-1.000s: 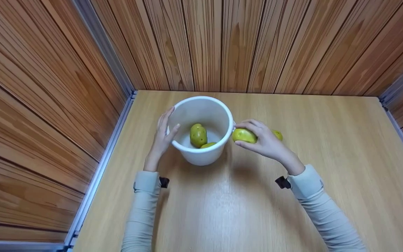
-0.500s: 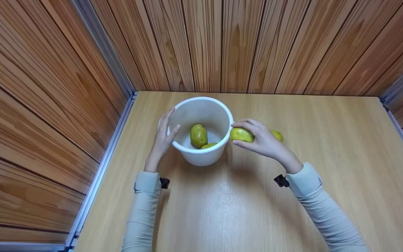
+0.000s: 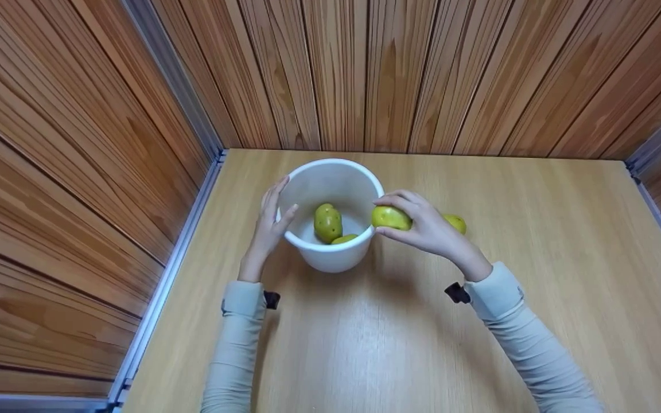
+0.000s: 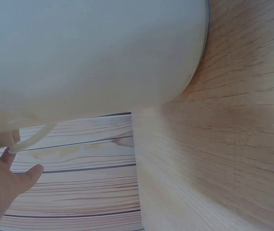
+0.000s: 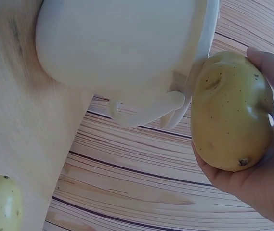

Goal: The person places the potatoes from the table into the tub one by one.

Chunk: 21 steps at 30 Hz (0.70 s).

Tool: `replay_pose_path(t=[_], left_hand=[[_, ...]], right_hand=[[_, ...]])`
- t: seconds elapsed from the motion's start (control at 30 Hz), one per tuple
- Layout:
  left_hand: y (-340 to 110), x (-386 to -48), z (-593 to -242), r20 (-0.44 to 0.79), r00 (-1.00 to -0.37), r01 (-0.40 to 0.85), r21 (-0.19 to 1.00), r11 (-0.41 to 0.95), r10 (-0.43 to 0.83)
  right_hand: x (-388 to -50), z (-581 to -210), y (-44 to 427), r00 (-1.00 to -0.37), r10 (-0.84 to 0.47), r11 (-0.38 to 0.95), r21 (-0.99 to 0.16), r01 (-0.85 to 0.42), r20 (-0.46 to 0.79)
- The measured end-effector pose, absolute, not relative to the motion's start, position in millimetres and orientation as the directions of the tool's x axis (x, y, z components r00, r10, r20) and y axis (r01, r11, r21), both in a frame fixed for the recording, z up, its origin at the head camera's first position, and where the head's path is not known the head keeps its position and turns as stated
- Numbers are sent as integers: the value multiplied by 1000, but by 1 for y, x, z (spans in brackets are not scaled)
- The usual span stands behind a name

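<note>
My right hand [image 3: 425, 226] holds a yellow-green potato [image 3: 391, 218] at the right rim of a white bucket [image 3: 333, 262]. The right wrist view shows this potato [image 5: 232, 113] large, with dark specks, fingers and thumb around it beside the bucket wall [image 5: 112, 43]. Inside the bucket lie a potato [image 3: 327, 222] and another, partly hidden by the front rim. My left hand [image 3: 267, 226] rests at the bucket's left side, fingers fairly straight and thumb over the rim. In the left wrist view, that hand [image 4: 6, 180] is near the bucket's handle [image 4: 33, 138].
One more potato [image 3: 455, 223] lies on the wooden table [image 3: 336, 344], partly behind my right hand; the right wrist view shows a potato [image 5: 1, 204] at lower left. Wood-plank walls [image 3: 388, 74] stand at the back and left.
My right hand has moved slightly left with its potato, from just beside the bucket to over its right rim. The left hand and bucket have stayed nearly still.
</note>
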State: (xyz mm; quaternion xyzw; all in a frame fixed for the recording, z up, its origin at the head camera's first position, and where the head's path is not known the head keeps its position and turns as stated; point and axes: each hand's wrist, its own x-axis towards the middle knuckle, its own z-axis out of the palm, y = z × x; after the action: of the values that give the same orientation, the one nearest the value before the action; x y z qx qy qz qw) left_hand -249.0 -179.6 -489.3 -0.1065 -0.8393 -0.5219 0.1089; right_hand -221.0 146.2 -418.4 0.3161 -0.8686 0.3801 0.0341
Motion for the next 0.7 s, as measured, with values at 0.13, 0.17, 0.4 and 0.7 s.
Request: replay_pose_path(t=[0.13,0.17,0.4,0.7], left_hand=[[-179,-249,-490,284,-957,283,858,429,62],[-179,-249,-490,284,-957,284,860,425,64],[-179,-250,-490,304,-949,310,861,404,81],[-180,-249,-491,317,-946,312,846,432,63]], right_hand=[[-222,-415,144,-790,-531,503,-636,-586,308],[-222,-415,144,-787,-532,501,-633,-590,312],[-222,-410,143,-788,-534,503,-636,-586,304],[-226,-408,140,-771,-553,498,-617,-609,315]])
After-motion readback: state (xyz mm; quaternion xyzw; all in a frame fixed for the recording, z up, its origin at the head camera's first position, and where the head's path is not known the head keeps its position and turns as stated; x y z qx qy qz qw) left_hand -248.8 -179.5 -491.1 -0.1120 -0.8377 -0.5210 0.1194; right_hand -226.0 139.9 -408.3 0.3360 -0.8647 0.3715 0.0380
